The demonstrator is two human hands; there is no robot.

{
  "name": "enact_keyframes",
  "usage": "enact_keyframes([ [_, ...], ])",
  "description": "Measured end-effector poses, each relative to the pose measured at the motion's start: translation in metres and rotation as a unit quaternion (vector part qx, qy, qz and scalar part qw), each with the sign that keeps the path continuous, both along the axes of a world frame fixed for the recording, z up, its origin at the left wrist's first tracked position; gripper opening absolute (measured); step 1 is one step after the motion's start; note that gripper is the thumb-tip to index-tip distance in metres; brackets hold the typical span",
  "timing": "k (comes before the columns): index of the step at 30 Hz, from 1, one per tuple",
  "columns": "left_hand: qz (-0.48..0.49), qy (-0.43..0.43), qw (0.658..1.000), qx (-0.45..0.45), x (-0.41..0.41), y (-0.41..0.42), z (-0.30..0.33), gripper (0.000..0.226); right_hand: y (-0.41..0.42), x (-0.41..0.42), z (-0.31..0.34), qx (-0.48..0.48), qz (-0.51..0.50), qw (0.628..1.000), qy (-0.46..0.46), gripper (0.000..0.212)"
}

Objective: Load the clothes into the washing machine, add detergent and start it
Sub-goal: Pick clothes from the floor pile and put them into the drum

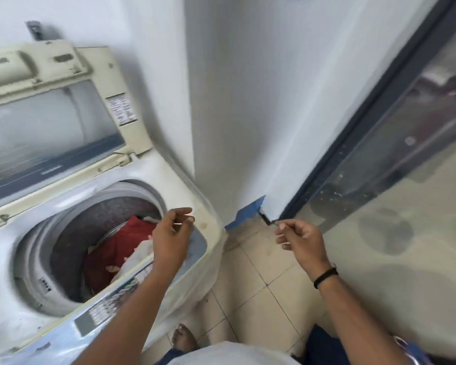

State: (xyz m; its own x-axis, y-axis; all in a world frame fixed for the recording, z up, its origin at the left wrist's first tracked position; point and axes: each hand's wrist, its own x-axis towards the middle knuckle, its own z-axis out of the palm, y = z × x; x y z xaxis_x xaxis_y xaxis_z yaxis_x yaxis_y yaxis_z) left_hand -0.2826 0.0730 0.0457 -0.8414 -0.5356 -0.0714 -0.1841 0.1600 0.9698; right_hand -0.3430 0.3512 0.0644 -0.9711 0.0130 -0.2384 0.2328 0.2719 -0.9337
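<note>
A white top-loading washing machine stands at the left with its lid raised. Inside the drum lie a red garment and a pale cloth. My left hand hovers over the machine's right front corner, fingers loosely curled, holding nothing. My right hand is out over the floor to the right of the machine, fingers loosely curled and empty, with a black band on the wrist. The control panel runs along the machine's front edge under my left forearm. No detergent is in view.
A white wall corner rises just right of the machine. A dark-framed glass door slants down the right side. Beige floor tiles lie below, with my bare foot near the machine's base.
</note>
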Motion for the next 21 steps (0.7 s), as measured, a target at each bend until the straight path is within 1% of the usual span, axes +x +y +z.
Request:
enact_keyframes([
  [2, -0.057, -0.004, 0.998, 0.006, -0.005, 0.041, 0.003, 0.020, 0.040, 0.014, -0.002, -0.016, -0.044, 0.999, -0.005, 0.010],
  [5, -0.157, -0.039, 0.987, -0.012, -0.010, 0.102, 0.001, 0.019, 0.096, 0.036, -0.010, -0.034, -0.104, 0.994, -0.022, 0.010],
  [8, -0.248, -0.064, 0.966, -0.043, -0.011, 0.163, -0.006, 0.021, 0.156, 0.060, -0.016, -0.055, -0.162, 0.985, -0.029, 0.010],
  [11, -0.320, -0.082, 0.942, -0.059, -0.007, 0.217, -0.012, 0.023, 0.213, 0.086, -0.021, -0.064, -0.214, 0.974, -0.027, 0.011],
  [16, -0.425, -0.131, 0.893, -0.070, -0.006, 0.293, -0.017, 0.022, 0.304, 0.145, -0.031, -0.083, -0.356, 0.930, -0.014, 0.011],
  [21, -0.511, -0.133, 0.843, -0.105, -0.015, 0.366, -0.016, 0.024, 0.365, 0.207, -0.053, -0.085, -0.483, 0.871, -0.038, 0.011],
])
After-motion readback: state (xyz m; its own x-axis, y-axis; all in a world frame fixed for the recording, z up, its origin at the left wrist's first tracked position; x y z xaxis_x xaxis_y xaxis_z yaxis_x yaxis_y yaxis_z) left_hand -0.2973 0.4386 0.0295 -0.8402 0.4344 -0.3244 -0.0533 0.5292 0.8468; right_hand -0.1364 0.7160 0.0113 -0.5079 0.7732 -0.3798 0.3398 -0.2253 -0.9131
